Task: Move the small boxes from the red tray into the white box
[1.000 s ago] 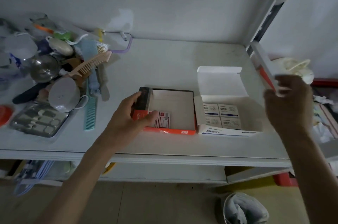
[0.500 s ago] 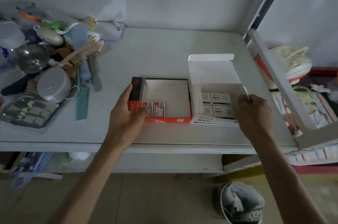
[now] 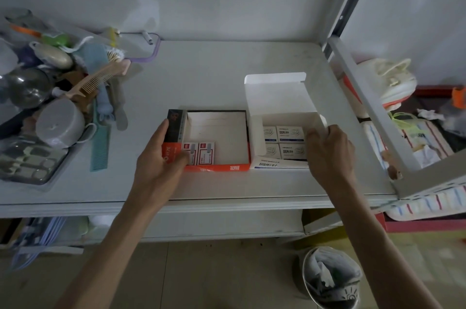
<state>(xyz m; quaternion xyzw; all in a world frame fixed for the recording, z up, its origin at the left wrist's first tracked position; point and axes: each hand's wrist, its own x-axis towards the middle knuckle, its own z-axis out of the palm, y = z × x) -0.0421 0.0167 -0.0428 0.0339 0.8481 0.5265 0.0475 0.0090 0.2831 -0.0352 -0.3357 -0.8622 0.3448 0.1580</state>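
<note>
The red tray sits near the front of the white shelf, with two small red-and-white boxes in its near-left corner. My left hand grips the tray's left wall, thumb reaching over the inside edge beside those boxes. Touching the tray's right side is the white box, lid flipped up at the back, holding several small white-and-blue boxes. My right hand holds the white box's right wall, fingers curled over its rim.
A heap of combs, a grey cup, a metal bowl and a manicure set fills the shelf's left end. A slanted metal frame bar borders the right. A bin stands on the floor below.
My right hand came down from the frame bar on the right and took hold of the white box's right wall. My left hand stayed on the tray's left side.
</note>
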